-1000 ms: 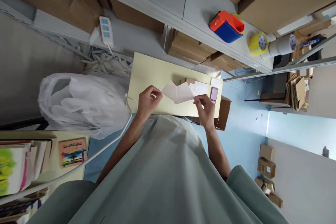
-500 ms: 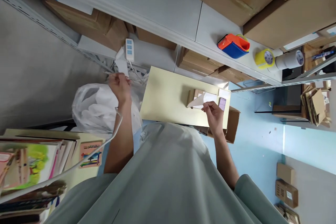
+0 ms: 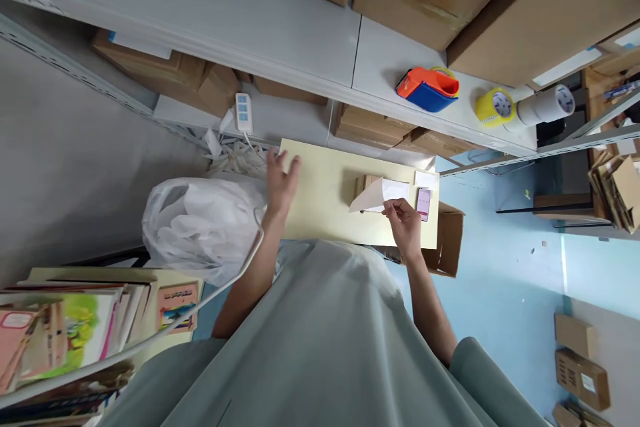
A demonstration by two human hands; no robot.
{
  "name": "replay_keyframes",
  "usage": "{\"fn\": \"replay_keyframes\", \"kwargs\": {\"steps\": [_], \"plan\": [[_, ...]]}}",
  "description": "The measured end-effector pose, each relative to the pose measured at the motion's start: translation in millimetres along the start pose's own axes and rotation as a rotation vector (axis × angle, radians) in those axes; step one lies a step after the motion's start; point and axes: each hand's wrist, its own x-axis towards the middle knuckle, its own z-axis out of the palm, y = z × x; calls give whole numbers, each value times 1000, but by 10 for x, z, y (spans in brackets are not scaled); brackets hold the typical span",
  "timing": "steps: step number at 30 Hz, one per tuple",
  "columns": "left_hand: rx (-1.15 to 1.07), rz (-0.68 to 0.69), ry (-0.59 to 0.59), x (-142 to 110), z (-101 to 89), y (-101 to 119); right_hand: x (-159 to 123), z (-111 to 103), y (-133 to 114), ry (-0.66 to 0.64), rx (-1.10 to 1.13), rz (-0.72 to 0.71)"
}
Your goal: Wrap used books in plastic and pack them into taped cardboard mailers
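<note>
A plain grey wall (image 3: 55, 173) stands at left; grey metal shelving (image 3: 295, 33) runs beyond a pale-yellow desk (image 3: 315, 197), and light brightens the blue floor (image 3: 495, 300) toward the right.

Both arms bare below the elbow, angled forward: left forearm (image 3: 249, 275), right forearm (image 3: 429, 301). Left hand (image 3: 281, 190) held palm down, slightly blurred, fingers (image 3: 271, 161) splayed and pointing away from the torso. Right hand (image 3: 406, 223) was curled, fingertips pinched.
</note>
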Motion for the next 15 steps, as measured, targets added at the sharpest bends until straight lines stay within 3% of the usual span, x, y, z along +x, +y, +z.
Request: {"fn": "replay_keyframes", "kwargs": {"steps": [4, 8, 11, 15], "plan": [[-141, -68, -261, -785, 687, 474, 99, -129, 101, 10, -41, -66], [-157, -145, -488, -1251, 997, 786, 147, -269, 230, -23, -82, -157], [-160, -208, -528, -1412, 1134, 826, 142, -353, 355, -89, -114, -201], [-187, -288, -474, -1567, 1375, 742, 100, -452, 527, -166, -133, -197]]}}
